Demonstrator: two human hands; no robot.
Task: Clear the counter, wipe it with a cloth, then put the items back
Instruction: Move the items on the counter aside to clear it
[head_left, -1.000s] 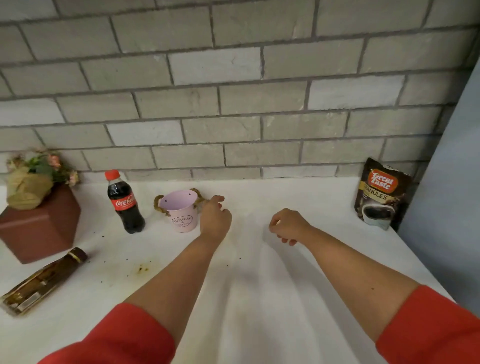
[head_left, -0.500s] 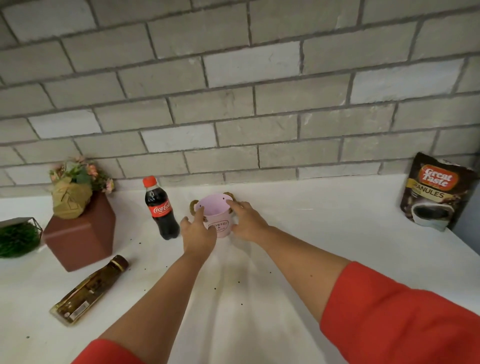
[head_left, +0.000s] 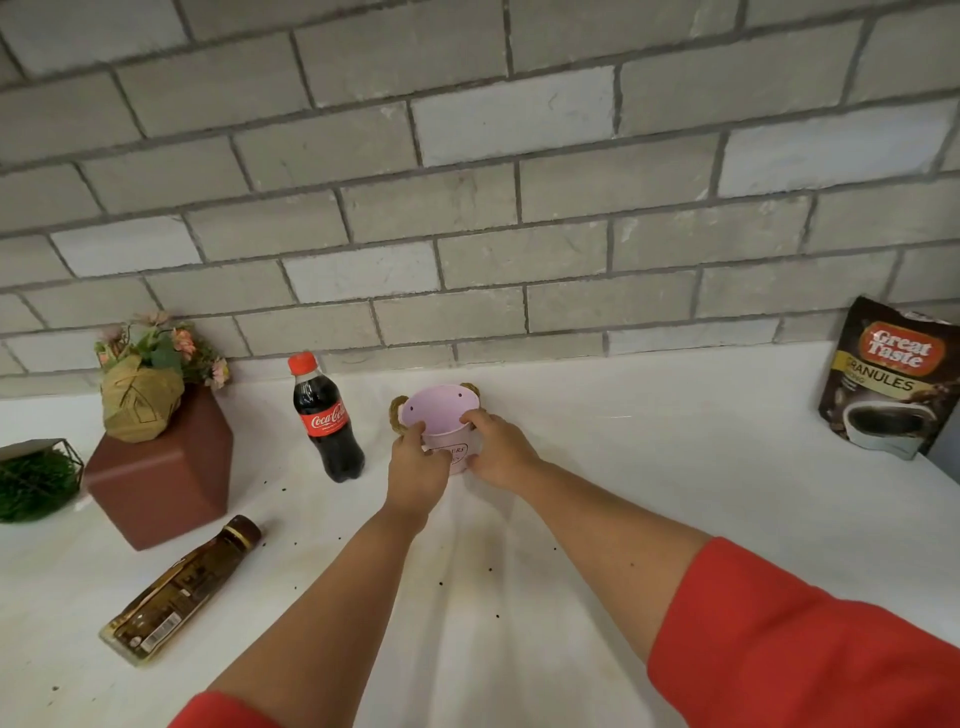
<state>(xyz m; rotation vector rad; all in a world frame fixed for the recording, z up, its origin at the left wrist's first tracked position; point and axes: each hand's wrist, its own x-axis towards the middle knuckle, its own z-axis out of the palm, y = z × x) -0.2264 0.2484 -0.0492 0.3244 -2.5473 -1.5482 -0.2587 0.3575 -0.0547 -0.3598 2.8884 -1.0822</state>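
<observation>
Both hands held a small pink pail (head_left: 440, 414) with rope handles, near the back edge of the white surface (head_left: 675, 467), about midway along it. The left hand (head_left: 418, 470) gripped the pail's left side, its thumb hooked at the rim and its fingers curled across the front. The right hand (head_left: 496, 452) gripped the right side, fingertips curled over the rim. The hands hid the pail's base, so whether it stood on the surface or was raised off it could not be told.

Just to the left of the pail, a cola bottle (head_left: 327, 421) with a red cap stood upright, close to the back edge. Further left sat a maroon box (head_left: 166, 473) with a wrapped bunch of flowers (head_left: 143, 384) on its top. A green plant (head_left: 31, 480) in a wire frame showed at the left edge. In front of the box, a brown bottle (head_left: 182, 590) lay on its side, cap pointing toward the back.

At the back right corner, a coffee granules pouch (head_left: 888, 379) stood upright. Dark specks (head_left: 491, 569) and a faint yellowish stain were scattered over the middle of the surface, under the forearms. Both arms wore red sleeves (head_left: 805, 639). A grey brick wall (head_left: 467, 208) rose behind the back edge.
</observation>
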